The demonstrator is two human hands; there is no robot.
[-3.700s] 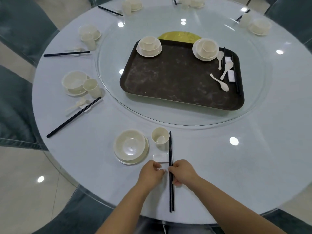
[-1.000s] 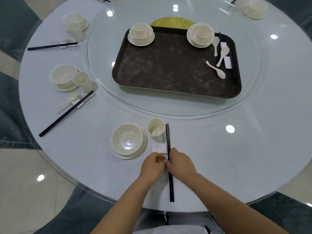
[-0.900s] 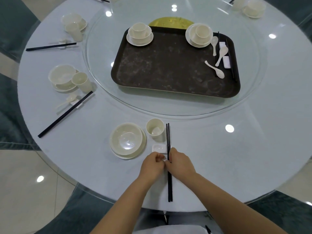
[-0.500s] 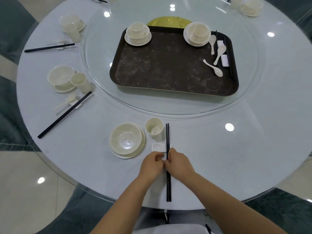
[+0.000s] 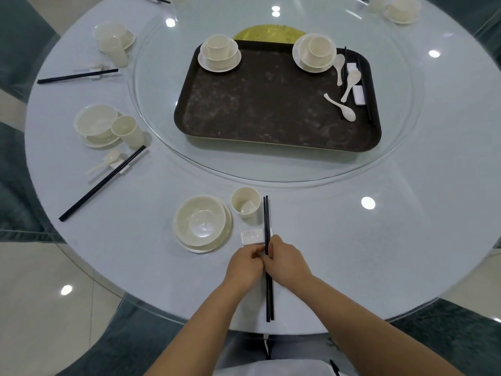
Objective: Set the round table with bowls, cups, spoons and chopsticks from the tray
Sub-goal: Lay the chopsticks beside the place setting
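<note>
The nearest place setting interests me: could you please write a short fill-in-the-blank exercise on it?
1. Both hands, left hand and right hand, grip the black ____.
2. The cup stands to the ____ of the bowl.
3. The tray still holds ____ white spoons.

Missing words: chopsticks; right; three

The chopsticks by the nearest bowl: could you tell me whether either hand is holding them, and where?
Both. The left hand and right hand pinch the chopsticks near mid-length, just behind the rest.
</note>
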